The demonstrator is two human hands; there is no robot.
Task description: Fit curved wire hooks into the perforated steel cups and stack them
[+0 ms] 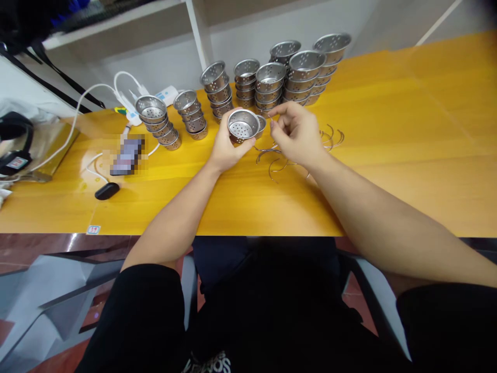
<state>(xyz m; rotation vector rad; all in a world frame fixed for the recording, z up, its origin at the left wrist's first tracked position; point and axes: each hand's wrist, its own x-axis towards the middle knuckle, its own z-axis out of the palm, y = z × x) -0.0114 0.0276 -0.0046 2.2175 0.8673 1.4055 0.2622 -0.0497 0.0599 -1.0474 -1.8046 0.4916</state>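
Note:
My left hand [229,142] is wrapped around a perforated metal cup [244,125], tilted so that its holed bottom faces me. Just right of it, partly covered by its rim, shows the edge of another small metal cup [262,127]; whether that one is held too I cannot tell. My right hand [297,129] is closed in a pinch beside the cup, with what looks like the end of a thin wire at its fingertips. Several loose curved wires [337,139] lie on the table under and around my right hand.
Stacks of perforated metal cups [272,83] stand along the back of the yellow table [407,171]. To the left are a phone [127,156], a black oval device [107,191], white cables, a power strip [167,96] and headphones [17,142].

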